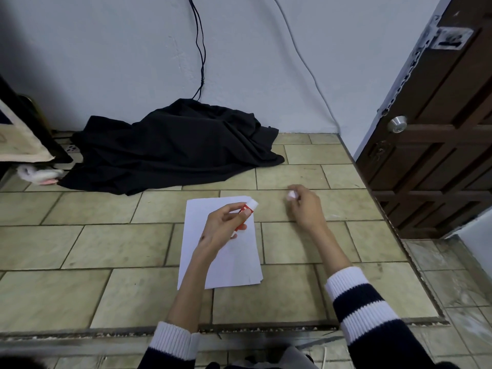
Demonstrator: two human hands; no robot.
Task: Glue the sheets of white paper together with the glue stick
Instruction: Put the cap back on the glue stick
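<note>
Glue stick (246,214) is gripped in left hand (222,226) above paper (226,259); cap (291,194) is pinched by right hand (306,206).

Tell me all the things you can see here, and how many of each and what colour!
sheets of white paper: a small stack, exact count unclear, white, on the tiled floor in the middle
glue stick: one, red and white, in the left hand over the paper
cap: one, white, small, in the right hand's fingertips
cloth: one heap, black, on the floor by the wall
cables: two or so, dark and pale, down the wall
door: one, dark brown, right side
doorknob: one, silver, on the door
floor: beige tiles
left hand: one, grips the glue stick
right hand: one, pinches the cap
</note>
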